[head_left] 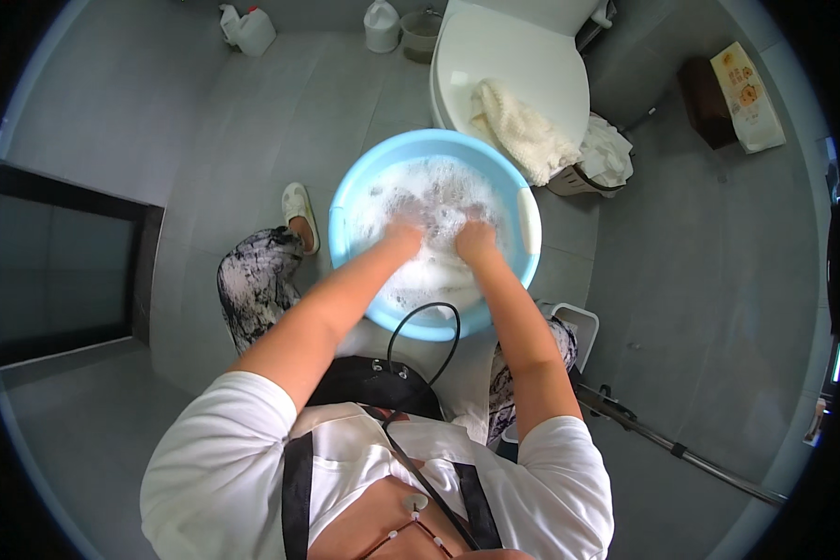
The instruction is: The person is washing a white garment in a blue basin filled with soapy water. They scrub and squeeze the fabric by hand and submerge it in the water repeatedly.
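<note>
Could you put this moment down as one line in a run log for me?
left hand: in foam | right hand: in foam | blue basin: sudsy water, on floor | cream towel: on toilet lid

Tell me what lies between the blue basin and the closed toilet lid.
In the head view, a cream towel drapes off the toilet lid toward the blue basin's far rim; otherwise only grey floor tile.

You have one round light-blue plastic basin (523, 266), two white plastic jugs (252, 30), and one cream knitted cloth (525, 131).
</note>
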`<action>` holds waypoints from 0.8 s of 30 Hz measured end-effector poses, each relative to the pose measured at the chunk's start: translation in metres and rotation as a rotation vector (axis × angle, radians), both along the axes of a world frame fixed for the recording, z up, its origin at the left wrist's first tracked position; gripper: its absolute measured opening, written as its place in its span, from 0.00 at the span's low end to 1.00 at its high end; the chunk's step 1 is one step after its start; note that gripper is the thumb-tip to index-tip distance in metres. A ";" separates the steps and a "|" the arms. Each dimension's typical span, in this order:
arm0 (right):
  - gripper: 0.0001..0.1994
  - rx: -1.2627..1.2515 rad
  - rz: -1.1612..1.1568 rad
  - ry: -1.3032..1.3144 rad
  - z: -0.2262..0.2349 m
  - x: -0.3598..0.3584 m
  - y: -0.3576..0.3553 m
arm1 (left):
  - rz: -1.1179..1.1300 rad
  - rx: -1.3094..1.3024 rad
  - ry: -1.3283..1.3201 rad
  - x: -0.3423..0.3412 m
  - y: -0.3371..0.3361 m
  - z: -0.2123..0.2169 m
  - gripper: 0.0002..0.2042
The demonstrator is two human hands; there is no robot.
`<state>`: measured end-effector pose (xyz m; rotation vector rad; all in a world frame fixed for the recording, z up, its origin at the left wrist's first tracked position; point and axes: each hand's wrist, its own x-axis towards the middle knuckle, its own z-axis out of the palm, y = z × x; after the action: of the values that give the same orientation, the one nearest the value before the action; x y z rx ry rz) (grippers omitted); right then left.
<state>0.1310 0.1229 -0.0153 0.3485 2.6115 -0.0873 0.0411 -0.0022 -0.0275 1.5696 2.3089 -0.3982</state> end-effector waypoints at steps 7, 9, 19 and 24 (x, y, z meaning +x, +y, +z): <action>0.11 -0.258 -0.386 0.480 0.060 0.005 0.022 | 0.221 0.398 -0.275 -0.022 -0.026 0.029 0.17; 0.12 -0.477 -0.287 0.715 0.043 0.014 0.044 | 0.338 0.378 -0.488 -0.027 -0.029 0.047 0.20; 0.16 -1.283 -1.141 1.020 0.062 0.008 0.001 | 1.241 1.145 -2.205 -0.001 -0.011 0.084 0.23; 0.16 -0.758 -0.306 1.250 0.105 0.009 -0.047 | 1.271 1.191 -1.884 0.007 0.009 0.078 0.20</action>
<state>0.1404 0.0756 0.0892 0.4942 3.2786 -1.8521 0.0480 0.0069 0.0509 -0.1456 1.0946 1.9477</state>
